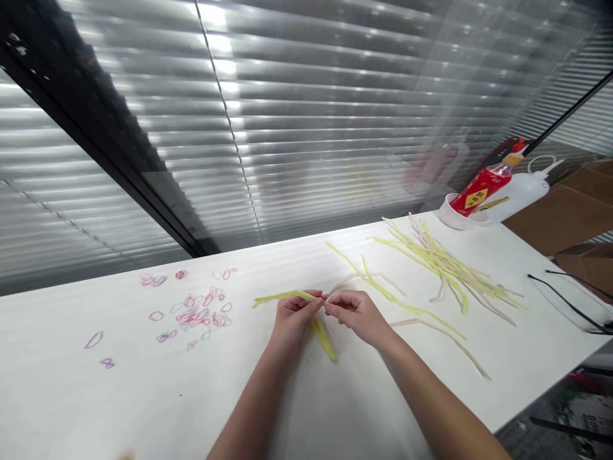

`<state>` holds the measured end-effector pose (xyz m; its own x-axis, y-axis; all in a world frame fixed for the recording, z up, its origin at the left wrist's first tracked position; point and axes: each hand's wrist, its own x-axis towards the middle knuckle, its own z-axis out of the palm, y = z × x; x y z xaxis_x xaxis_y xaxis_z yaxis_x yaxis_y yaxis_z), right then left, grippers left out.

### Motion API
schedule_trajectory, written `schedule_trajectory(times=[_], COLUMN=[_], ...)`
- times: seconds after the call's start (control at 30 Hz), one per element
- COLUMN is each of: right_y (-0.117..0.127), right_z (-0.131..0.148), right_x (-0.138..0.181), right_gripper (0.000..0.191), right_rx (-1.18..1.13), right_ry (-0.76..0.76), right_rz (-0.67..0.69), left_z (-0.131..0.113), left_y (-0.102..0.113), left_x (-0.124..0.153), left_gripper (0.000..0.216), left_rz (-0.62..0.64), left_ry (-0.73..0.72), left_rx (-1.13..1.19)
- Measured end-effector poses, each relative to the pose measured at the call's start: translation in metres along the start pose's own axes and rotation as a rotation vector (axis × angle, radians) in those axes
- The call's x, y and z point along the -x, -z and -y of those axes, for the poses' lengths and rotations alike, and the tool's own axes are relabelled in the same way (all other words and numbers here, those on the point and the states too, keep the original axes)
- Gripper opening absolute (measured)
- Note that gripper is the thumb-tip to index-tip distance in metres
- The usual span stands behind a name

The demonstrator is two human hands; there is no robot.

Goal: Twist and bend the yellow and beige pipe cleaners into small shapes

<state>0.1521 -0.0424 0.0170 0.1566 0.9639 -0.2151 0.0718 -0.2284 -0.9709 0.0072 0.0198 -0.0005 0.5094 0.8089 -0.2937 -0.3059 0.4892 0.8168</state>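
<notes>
My left hand (294,319) is closed round several folded yellow pipe cleaners (274,298). One end of them sticks out to the left, and a folded bunch (326,342) points down toward me below the fingers. My right hand (358,316) pinches close against the left fingertips. From between the hands a beige pipe cleaner (352,277) arcs away to the right; the fingers partly hide where it meets the yellow ones. Just right of my hands, long yellow pipe cleaners (393,297) and a separate beige pipe cleaner (445,332) lie on the white table (230,409).
Small coloured rubber bands (196,316) lie scattered at left. A pile of yellow and beige pipe cleaners (445,262) spreads at right. Behind it a red bottle (483,188) leans in a clear tub (453,217), near a white squeeze bottle (524,191) and cardboard box (565,211). Glass borders the table's back.
</notes>
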Motion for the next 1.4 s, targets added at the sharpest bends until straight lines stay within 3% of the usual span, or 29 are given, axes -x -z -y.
schedule_trajectory(times=[0.17,0.3,0.53,0.7,0.87,1.0,1.2,1.33,1.4], right_y=[-0.001,-0.001,0.002,0.007,0.01,0.01,0.006,-0.002,-0.007], right_z=[-0.003,-0.005,-0.002,-0.003,-0.003,-0.005,-0.002,0.001,-0.002], right_x=[-0.002,-0.003,-0.003,-0.004,-0.005,-0.005,-0.005,-0.003,-0.003], right_gripper=[0.016,0.012,0.011,0.014,0.015,0.013,0.016,0.037,0.038], right_rx=[-0.265,-0.347,-0.233,-0.236,-0.356,-0.379,-0.425,-0.397,-0.381], right_ry=[-0.155,-0.206,-0.127,-0.156,-0.19,-0.189,-0.092,-0.033,-0.008], right_rz=[0.047,0.045,-0.061,-0.125,-0.148,-0.143,-0.132,-0.048,-0.043], left_z=[-0.001,0.0,0.001,-0.005,-0.008,-0.009,-0.012,-0.014,-0.014], left_y=[-0.001,0.0,0.003,0.004,0.004,0.003,0.001,0.0,0.0], left_x=[0.001,0.001,-0.003,-0.006,-0.004,-0.003,-0.004,-0.003,-0.002], left_gripper=[0.021,0.021,0.031,0.034,0.028,0.023,0.02,0.019,0.018], left_rz=[0.034,0.035,-0.034,-0.12,-0.069,-0.105,-0.059,0.011,0.044], left_ry=[0.019,0.019,0.001,-0.059,-0.053,-0.032,-0.013,0.019,0.046], left_rx=[0.016,-0.001,0.057,0.125,0.145,0.145,0.249,0.288,0.293])
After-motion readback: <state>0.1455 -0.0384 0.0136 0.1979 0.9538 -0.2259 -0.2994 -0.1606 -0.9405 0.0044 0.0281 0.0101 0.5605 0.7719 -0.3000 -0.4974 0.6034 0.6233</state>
